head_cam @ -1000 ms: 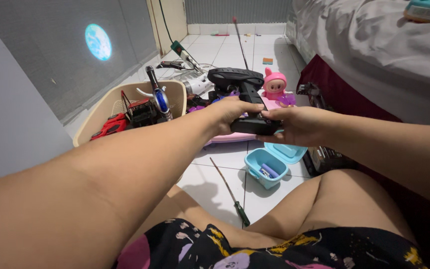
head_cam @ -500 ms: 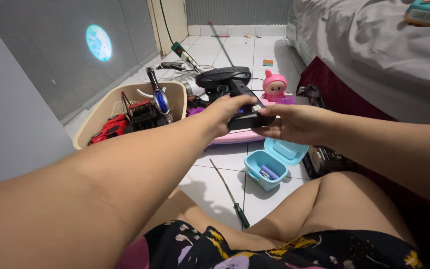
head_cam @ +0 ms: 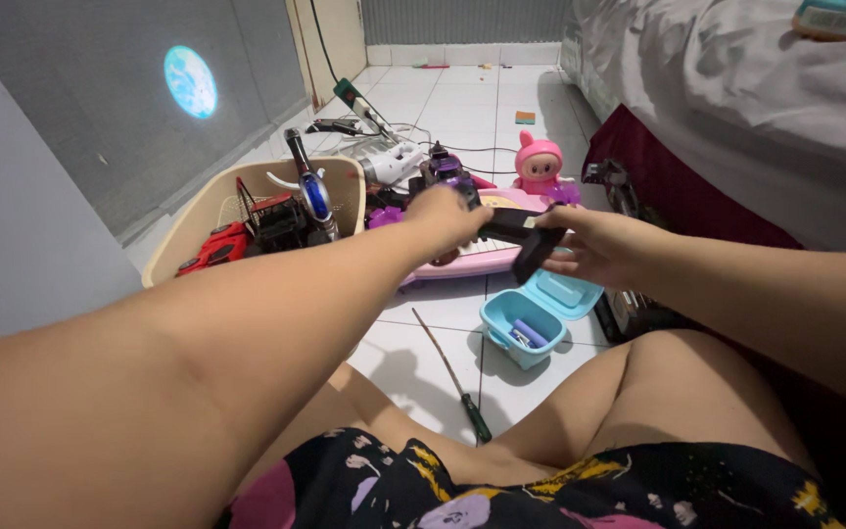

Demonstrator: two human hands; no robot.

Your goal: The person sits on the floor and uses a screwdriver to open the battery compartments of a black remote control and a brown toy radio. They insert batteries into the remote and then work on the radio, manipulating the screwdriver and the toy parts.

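Black toy handset (head_cam: 521, 233) sat at frame centre in the head view, gripped from both ends: the left hand (head_cam: 447, 217) closed over its far end, the right hand (head_cam: 594, 245) wrapped around the near grip, above the pink toy keyboard (head_cam: 487, 257). Handling looked mid-way; any turn wanted firm hold.

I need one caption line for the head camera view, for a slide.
Seated on a tiled floor, left hand and right hand hold a black device above an open blue box.
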